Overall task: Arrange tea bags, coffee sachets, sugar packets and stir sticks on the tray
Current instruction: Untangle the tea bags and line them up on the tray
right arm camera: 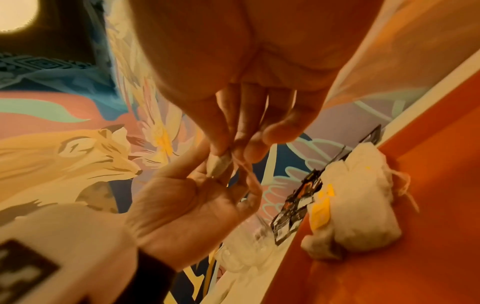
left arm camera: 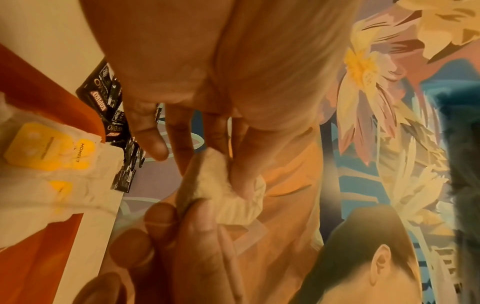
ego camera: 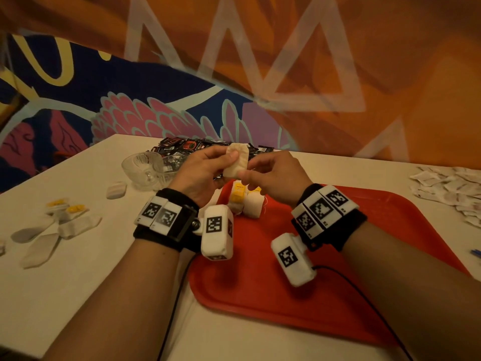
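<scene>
Step in hand, as judged: the tea-bag part of the task, one bag being readied in mid-air before it joins the others on the tray.

Left third of the head view: loose flat white paper tea bags (ego camera: 61,225) with yellow tags lie on the white table (ego camera: 78,295), well apart from the tray; a clear cut-glass bowl (ego camera: 145,169) stands at centre left, what it holds cannot be told; behind it, upper centre, a heap of black coffee sachets (ego camera: 197,147) spreads on the table, not on the tray.

Centre: the left hand (ego camera: 201,173) has thumb and fingers curled round a single pale crinkled tea bag (ego camera: 236,160), held up above the tray's far edge; the right hand (ego camera: 276,175) pinches at the bag's lower end, and the right wrist view shows a thin thread at the fingertips (right arm camera: 244,152), so it seems to be sorting out the string; both hands are closed on the same bag.

Below the hands: the red plastic tray (ego camera: 338,256) holds only a small cluster of white tea bags with yellow tags (ego camera: 244,199) at its far left corner; the rest of it is bare.

Far right: a pile of white paper packets (ego camera: 447,188), probably sugar, sits on the table beside the tray; stir sticks not identifiable.

Next move calls for tucking the string so it does not snag, then lowering the bag just beside the cluster without knocking it.
</scene>
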{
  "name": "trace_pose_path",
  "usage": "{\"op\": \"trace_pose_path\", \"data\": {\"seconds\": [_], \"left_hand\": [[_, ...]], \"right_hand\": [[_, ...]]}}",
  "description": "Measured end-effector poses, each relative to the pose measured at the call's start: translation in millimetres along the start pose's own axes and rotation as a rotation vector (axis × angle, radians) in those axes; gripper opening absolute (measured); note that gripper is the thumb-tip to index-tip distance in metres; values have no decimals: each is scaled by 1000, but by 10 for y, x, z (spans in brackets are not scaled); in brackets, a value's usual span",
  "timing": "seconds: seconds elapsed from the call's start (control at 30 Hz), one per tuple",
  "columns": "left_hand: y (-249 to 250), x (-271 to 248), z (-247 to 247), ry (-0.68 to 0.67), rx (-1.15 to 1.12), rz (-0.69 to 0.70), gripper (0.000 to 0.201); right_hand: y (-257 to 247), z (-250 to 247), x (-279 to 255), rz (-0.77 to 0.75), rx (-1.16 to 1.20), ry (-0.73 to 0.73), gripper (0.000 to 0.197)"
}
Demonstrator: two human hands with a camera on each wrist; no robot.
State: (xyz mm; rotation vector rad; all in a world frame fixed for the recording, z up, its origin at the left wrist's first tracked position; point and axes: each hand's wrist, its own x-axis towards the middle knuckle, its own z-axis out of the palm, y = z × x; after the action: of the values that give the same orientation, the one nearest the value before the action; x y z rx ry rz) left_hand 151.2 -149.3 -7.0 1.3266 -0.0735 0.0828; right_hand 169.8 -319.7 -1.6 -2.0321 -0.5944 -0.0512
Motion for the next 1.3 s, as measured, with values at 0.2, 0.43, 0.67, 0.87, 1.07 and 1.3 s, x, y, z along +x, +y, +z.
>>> {"op": "trace_pose_path", "data": {"seconds": [0.2, 0.43, 0.67, 0.87, 1.07, 1.3], "left_hand": [[2, 27, -67, 138, 188, 42, 6], [-39, 77, -146, 251, 264, 43, 8], [-44, 86, -211, 270, 226, 23, 9], [-56, 102, -219, 269, 225, 15, 6], [-81, 130, -239, 265, 252, 1, 5], [-92, 130, -230, 262, 262, -13, 4]], "right_hand": [[40, 87, 17, 254, -59, -85, 13], [37, 326, -36, 520, -176, -259, 17], [18, 448, -69, 573, -257, -291, 20], [13, 460, -69, 542, -365, -263, 21], [7, 457, -98, 494, -450, -226, 25], [-25, 382, -92, 368, -392, -206, 21]]}}
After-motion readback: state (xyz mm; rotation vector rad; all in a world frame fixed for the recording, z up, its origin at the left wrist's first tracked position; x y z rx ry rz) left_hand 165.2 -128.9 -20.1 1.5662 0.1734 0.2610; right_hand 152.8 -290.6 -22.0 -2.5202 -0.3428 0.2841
